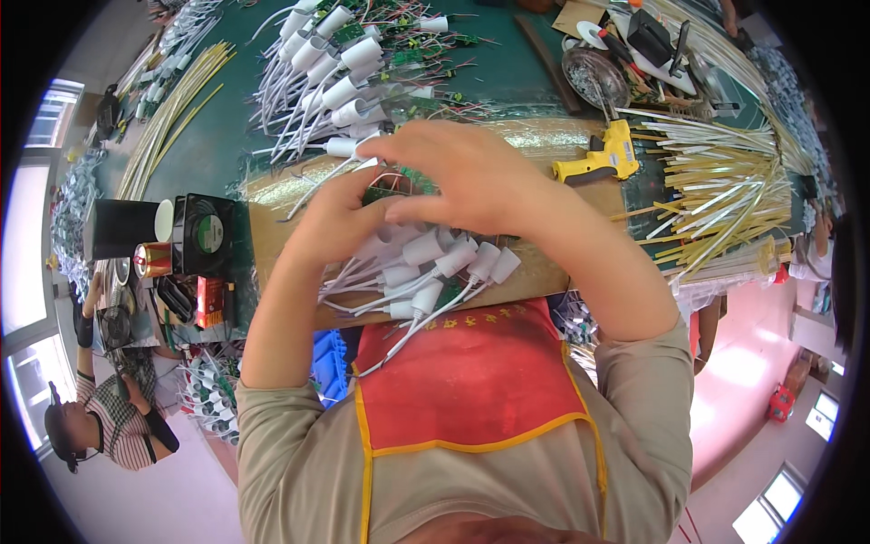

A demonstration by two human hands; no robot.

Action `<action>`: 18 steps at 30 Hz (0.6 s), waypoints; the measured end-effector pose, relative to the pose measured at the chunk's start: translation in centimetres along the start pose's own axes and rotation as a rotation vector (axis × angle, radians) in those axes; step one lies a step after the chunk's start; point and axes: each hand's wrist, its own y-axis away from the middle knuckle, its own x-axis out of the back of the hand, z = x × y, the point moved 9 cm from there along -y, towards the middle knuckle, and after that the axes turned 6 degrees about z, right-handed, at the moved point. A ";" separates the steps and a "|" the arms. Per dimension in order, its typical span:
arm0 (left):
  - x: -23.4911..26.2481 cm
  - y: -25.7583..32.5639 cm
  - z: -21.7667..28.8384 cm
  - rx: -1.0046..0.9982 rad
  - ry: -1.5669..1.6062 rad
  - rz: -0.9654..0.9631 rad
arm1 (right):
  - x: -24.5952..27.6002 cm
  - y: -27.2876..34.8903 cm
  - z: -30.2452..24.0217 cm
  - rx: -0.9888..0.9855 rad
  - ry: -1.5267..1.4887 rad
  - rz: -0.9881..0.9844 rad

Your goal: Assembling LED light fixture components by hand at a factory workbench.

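Observation:
Over the middle of the workbench, my left hand [340, 218] and my right hand [480, 177] come together, both with curled fingers. Thin wires and a bit of green circuit board [394, 184] show in the gap between them; what my fingertips pinch is mostly hidden. A white lamp socket [342, 147] with a white cable lies just beyond my left fingers. Under and nearer than my hands is a group of white sockets with cables [426, 247], on brown cardboard [535, 272]. Farther off sits a large pile of similar sockets [337, 93], with green boards attached.
A yellow glue gun [603, 156] lies right of my hands, beside bundles of yellow and white strips [725, 177]. Behind it stands a metal bowl [594, 77] among tools. A black fan [204, 234] stands at left, near a red box [209, 302]. Another person [109, 426] is at far left.

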 end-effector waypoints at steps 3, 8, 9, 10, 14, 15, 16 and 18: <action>-0.5 0.2 0.2 0.016 0.038 -0.073 | -1.7 -1.7 -0.4 0.004 0.028 -0.244; -1.1 0.4 0.9 0.050 -0.013 -0.120 | -1.4 -3.0 -1.2 0.060 0.185 -0.443; -1.2 0.4 0.9 0.066 -0.025 -0.134 | -1.4 -3.0 -0.9 0.048 0.233 -0.483; -1.3 0.4 0.8 0.085 -0.038 -0.148 | -1.4 -3.0 -0.8 0.038 0.280 -0.524; -1.5 0.3 1.0 0.101 0.015 -0.166 | 1.2 -3.4 -1.7 0.092 0.237 -0.406; -1.3 0.4 1.2 0.137 0.053 -0.162 | 2.9 -3.3 -1.7 0.093 0.158 -0.308; -1.1 0.5 1.2 0.170 0.091 -0.153 | 4.6 -3.1 -1.6 0.098 0.082 -0.211; 0.0 0.5 0.0 0.169 0.171 -0.046 | 7.6 -1.4 2.2 -0.269 -0.203 0.010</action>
